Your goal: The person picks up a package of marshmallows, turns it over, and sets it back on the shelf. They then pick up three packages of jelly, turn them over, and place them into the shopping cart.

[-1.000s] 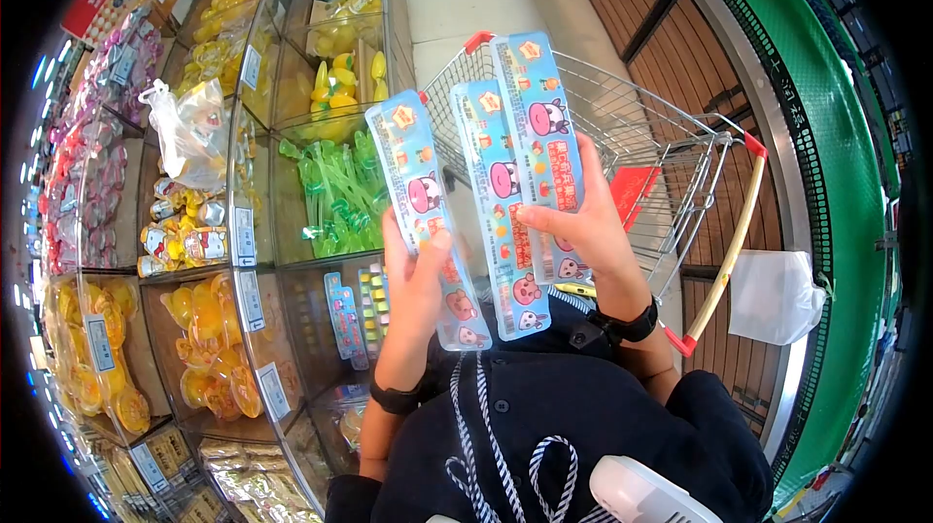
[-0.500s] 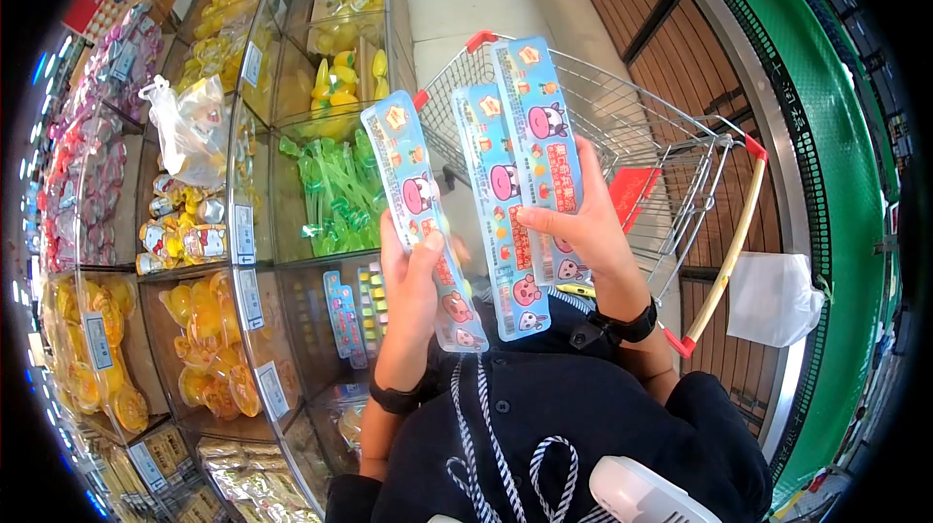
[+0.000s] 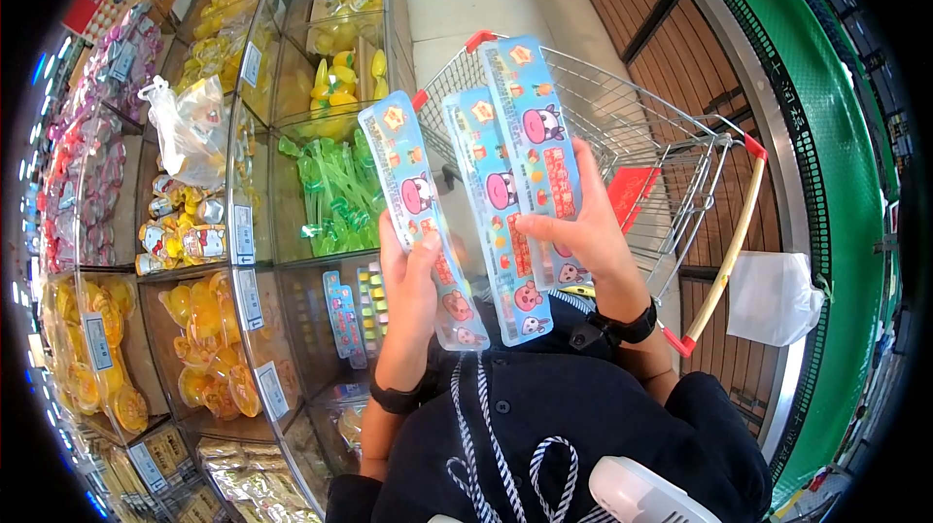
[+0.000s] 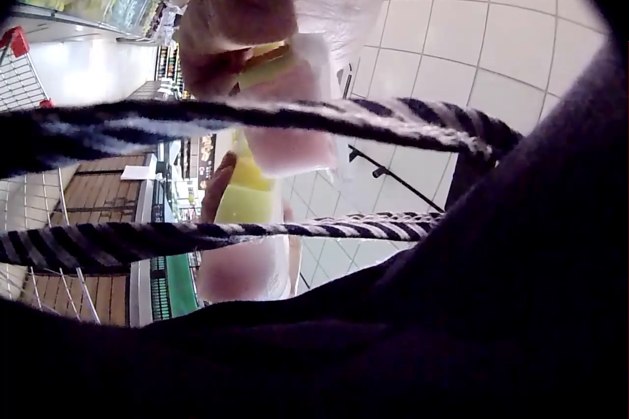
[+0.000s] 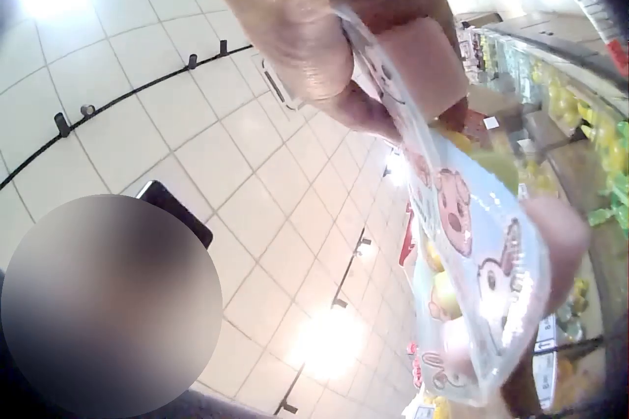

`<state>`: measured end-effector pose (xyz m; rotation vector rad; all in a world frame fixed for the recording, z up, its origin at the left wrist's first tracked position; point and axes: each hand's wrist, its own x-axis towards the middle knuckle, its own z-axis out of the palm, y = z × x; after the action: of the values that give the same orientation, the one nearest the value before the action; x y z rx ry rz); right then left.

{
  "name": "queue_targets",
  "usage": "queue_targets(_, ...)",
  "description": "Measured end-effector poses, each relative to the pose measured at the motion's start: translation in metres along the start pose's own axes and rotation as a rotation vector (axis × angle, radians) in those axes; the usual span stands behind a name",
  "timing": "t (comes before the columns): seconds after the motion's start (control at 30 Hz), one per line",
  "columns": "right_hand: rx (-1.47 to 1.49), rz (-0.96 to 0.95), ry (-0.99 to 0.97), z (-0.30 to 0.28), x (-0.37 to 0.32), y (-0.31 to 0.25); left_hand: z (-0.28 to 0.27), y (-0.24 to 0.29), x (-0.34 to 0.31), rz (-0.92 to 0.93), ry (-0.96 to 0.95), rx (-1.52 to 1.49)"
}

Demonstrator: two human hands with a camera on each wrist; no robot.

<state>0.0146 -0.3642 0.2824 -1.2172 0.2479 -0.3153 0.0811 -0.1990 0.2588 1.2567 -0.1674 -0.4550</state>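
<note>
In the head view the left hand [image 3: 410, 285] grips a long blue snack pack [image 3: 420, 194] with a cow picture, thumb on its printed front. The right hand [image 3: 593, 231] pinches two similar packs that overlap, a middle one [image 3: 499, 188] and a right one [image 3: 545, 124], its thumb across the middle one. All the packs stand with their printed faces toward the head camera. Pink and yellow contents [image 4: 287, 139] show from behind in the left wrist view. In the right wrist view the right hand [image 5: 324, 26] holds a pack [image 5: 472, 232] by its edge.
Shelf bins with yellow containers [image 3: 219, 343] and green ones [image 3: 340, 183] stand on the left. A plastic bag [image 3: 190, 129] hangs there. A wire shopping cart [image 3: 671, 149] stands beyond the right hand, near a white bag [image 3: 773, 297] at the right.
The two packs in the right hand have shifted slightly left and tilted a little. The left pack's top has moved slightly left. Both hands keep their hold.
</note>
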Motion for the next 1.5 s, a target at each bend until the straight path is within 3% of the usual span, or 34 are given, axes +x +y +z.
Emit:
queue_targets(0.4,-0.172,-0.067,-0.119,0.009,-0.004,0.0,0.003,0.0,-0.002,0.203,0.061,0.147)
queue_targets(1.03,-0.151,-0.112,-0.068,0.011,-0.004,0.003,0.002,0.002,-0.003,0.161,0.072,0.131)
queue_targets(1.5,-0.005,0.027,-0.057,0.013,-0.001,0.004,0.0,0.003,-0.003,0.137,0.067,0.074)
